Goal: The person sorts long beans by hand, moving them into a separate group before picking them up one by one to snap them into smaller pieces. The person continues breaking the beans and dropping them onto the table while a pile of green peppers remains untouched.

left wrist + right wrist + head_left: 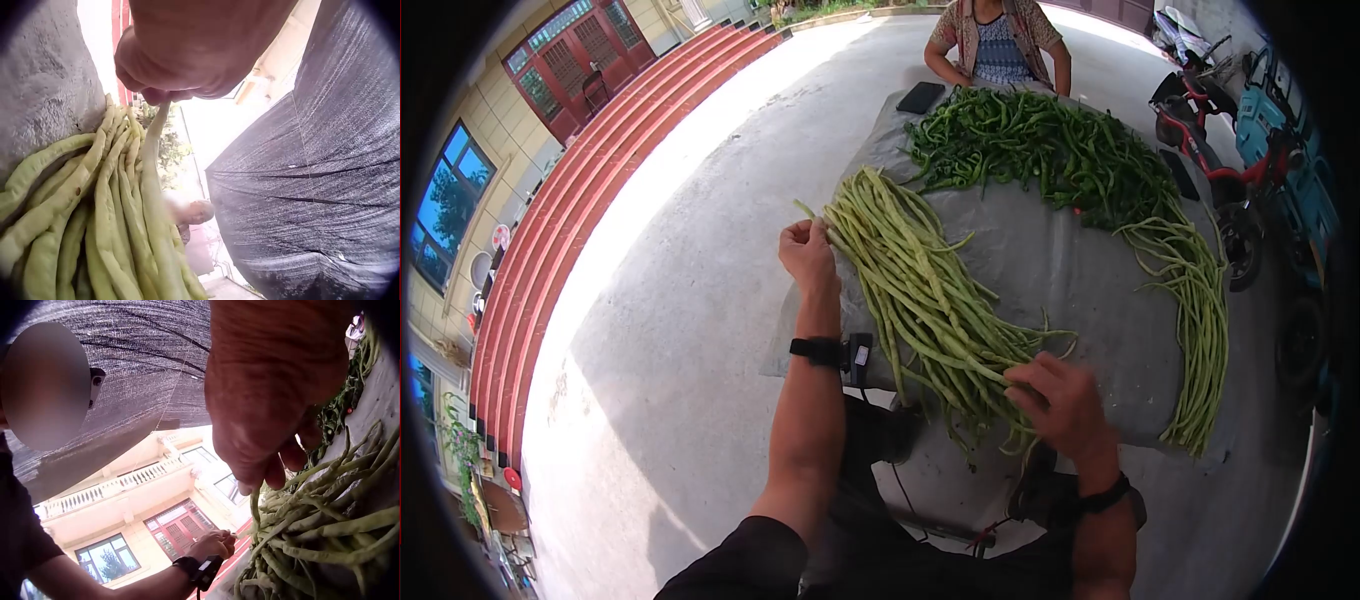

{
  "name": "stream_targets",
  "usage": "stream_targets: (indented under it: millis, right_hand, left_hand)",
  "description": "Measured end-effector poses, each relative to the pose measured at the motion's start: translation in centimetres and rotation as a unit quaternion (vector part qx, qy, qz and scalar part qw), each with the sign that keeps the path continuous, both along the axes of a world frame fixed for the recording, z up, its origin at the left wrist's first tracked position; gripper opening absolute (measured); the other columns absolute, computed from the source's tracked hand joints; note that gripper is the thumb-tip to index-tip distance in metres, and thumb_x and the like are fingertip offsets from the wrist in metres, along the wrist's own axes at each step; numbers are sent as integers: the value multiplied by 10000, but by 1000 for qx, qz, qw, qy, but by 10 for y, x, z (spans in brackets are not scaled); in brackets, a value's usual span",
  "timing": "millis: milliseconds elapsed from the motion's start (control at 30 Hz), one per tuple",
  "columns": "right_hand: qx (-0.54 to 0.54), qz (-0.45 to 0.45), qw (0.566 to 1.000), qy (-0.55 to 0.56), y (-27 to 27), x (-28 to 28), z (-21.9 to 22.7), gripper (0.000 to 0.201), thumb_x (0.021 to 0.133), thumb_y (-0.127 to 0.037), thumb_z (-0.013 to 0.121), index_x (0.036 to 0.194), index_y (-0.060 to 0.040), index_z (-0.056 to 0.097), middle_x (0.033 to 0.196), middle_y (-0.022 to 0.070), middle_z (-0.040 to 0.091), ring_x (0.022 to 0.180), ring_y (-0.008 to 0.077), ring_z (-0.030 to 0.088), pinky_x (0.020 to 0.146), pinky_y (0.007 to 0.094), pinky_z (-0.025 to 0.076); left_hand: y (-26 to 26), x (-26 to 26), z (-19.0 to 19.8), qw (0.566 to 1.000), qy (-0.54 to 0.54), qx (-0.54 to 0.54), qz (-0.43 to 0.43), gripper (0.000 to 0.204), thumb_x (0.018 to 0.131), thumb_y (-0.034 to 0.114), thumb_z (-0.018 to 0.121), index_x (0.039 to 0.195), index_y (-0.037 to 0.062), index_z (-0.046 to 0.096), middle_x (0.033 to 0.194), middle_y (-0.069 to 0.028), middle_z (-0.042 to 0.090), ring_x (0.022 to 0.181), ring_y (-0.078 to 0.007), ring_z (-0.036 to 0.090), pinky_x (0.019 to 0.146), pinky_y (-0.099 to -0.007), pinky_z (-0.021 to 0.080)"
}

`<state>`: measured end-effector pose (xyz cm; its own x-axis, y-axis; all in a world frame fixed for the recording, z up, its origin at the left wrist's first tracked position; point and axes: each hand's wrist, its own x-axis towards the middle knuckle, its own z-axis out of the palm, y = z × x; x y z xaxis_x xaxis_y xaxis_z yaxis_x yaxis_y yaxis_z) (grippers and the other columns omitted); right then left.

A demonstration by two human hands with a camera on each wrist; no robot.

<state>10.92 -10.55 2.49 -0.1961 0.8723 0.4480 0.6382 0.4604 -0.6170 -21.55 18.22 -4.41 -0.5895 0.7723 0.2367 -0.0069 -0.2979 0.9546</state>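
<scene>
A large heap of pale green long beans lies across the near left of a table covered in grey sheeting. My left hand pinches one end of a single long bean at the heap's far left side. In the left wrist view that bean runs down from the fingertips over the others. At the near right end of the heap, my right hand pinches a bean tip between thumb and fingers. Both hands stand at opposite ends of the heap.
Green chili peppers are piled at the far side, beside a dark phone. A smaller bundle of long beans lies along the right edge of the grey sheet. A person is across the table; a red scooter stands right.
</scene>
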Motion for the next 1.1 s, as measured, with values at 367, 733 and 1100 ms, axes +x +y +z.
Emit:
stream_targets:
  millis: [367,733,1100]
  right_hand:
    - [49,16,999,5,2,-26,-15,186,904,-71,800,1079,-82,738,898,98,681,785,322,719,659,417,579]
    - [54,-18,998,11,1,-34,-20,183,918,-56,783,1090,-76,722,921,106,674,784,337,708,675,432,576]
    - [66,-17,996,-53,6,-28,-31,182,881,-94,805,1018,-89,685,947,94,674,877,329,691,754,445,575]
  left_hand:
    - [22,-12,-27,991,99,-68,52,212,932,106,844,1035,-38,727,914,-113,770,768,-165,703,696,-314,573]
    - [25,-9,-26,990,115,-58,66,155,869,121,882,917,25,771,800,-65,759,687,-147,693,679,-329,571]
    - [19,-7,-28,973,200,-89,70,127,853,104,853,921,35,771,803,-64,766,707,-169,713,703,-340,579]
